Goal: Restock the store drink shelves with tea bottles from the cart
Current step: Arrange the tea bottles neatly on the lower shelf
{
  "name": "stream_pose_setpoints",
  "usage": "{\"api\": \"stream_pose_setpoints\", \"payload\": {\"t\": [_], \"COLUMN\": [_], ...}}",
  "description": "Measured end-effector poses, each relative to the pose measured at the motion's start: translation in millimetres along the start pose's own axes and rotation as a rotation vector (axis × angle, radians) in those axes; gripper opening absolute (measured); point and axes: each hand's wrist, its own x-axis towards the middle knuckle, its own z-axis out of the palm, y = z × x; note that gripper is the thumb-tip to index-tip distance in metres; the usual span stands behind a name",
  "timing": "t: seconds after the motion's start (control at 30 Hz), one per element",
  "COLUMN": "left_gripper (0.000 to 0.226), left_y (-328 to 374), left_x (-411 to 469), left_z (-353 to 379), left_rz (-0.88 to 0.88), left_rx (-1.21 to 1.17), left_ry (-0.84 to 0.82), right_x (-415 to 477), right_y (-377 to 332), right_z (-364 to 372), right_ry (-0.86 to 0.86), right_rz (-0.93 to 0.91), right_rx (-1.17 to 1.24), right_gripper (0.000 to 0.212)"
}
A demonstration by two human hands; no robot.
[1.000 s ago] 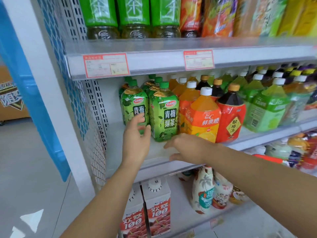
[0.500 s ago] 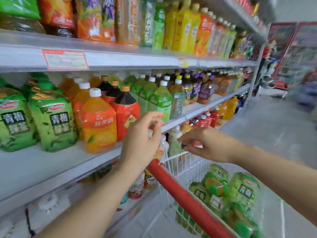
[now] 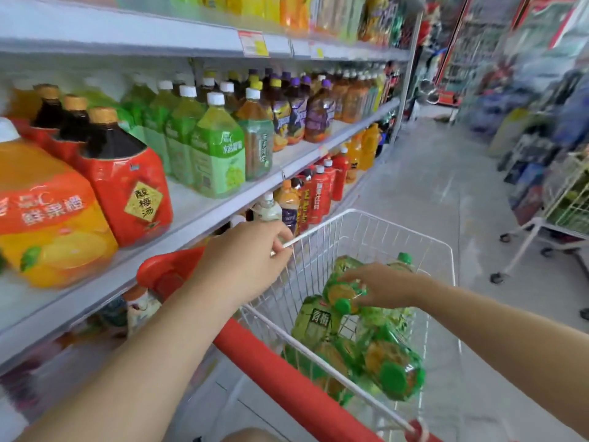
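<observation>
Red handle [image 3: 287, 371]: padded bar across the near end of the cart, slanting from lower right up to the left.
Tea bottles [image 3: 392, 365]: green labels, green caps; heaped on their sides inside the cart, several caps facing the camera.
Left hand [image 3: 245, 260]: over the handle's left end; fingers [image 3: 280, 247] clenched round the cart's left rim wire, grasping it.
Right hand [image 3: 385, 285]: inside the cart, forearm entering from the right; fingers wrapped round one tea bottle.
Tea bottle [image 3: 342, 290]: topmost of the heap, tilted, cap pointing toward the camera; inside the cart, held near its shoulder.
Cart [image 3: 398, 229]: white wire basket, just beside the shelf.
Shelf [image 3: 204, 215]: grey, left of the cart, stocked along its front edge.
Orange bottle [image 3: 47, 218]: nearest on the shelf, white cap.
Red bottle [image 3: 127, 189]: dark drink, tan cap, touching the orange bottle.
Green bottles [image 3: 216, 154]: pale labels, white caps, farther along.
Purple bottles [image 3: 318, 116]: beyond the green ones.
Floor [image 3: 430, 186]: pale grey aisle.
Second cart [image 3: 561, 199]: white wire, far right, blurred.
</observation>
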Motion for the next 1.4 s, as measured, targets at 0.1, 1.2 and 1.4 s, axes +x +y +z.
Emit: {"api": "stream_pose_setpoints", "payload": {"t": [0.1,1.2,1.4], "left_gripper": [0.019,0.026,0.071], "left_y": [-5,8,10], "left_x": [-1,-7,-26], "left_z": [4,-1,-38], "left_rz": [-0.032,0.061,0.034], "left_rx": [0.015,-0.341,-0.667], "left_ry": [-0.092,0.092,0.022], "right_x": [28,-30,-55], "right_y": [1,-32,-102], "right_z": [12,-111,-164], "right_ry": [-0.05,0.618,0.676], "right_rz": [-0.052,-0.167,-0.382], "right_rx": [-0.194,0.31,0.575], "right_gripper": [0.057,0.019,0.011]}}
